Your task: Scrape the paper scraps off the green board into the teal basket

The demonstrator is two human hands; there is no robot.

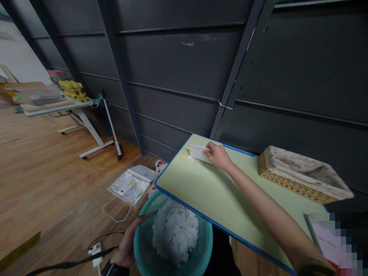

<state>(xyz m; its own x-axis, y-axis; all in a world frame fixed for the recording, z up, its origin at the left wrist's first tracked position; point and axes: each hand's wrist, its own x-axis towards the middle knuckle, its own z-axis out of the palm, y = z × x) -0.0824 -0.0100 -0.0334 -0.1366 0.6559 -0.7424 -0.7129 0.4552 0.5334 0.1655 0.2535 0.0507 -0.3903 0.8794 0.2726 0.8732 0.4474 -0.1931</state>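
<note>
The yellow-green bench [198,184] has blue edging and a dark panelled wall behind its far edge. Below its near edge, by the near left corner, sits a teal plastic basket [139,245], its far rim partly hidden by the bench. A cloth-lined wicker basket [290,184] stands along the far edge, toward the right. White pieces [175,232] are heaped in the teal basket. The left hand [126,243] grips that basket's left rim, most fingers out of sight. The right hand [217,154] pinches a white card [198,152], tilted up near the far left corner; whether its lower edge touches the bench is unclear. Small white specks [189,156] lie just beside it. For a clean stroke, the card's long edge should meet the surface fully, with light, even pressure, and the basket rim is best held snug beneath the near edge.
</note>
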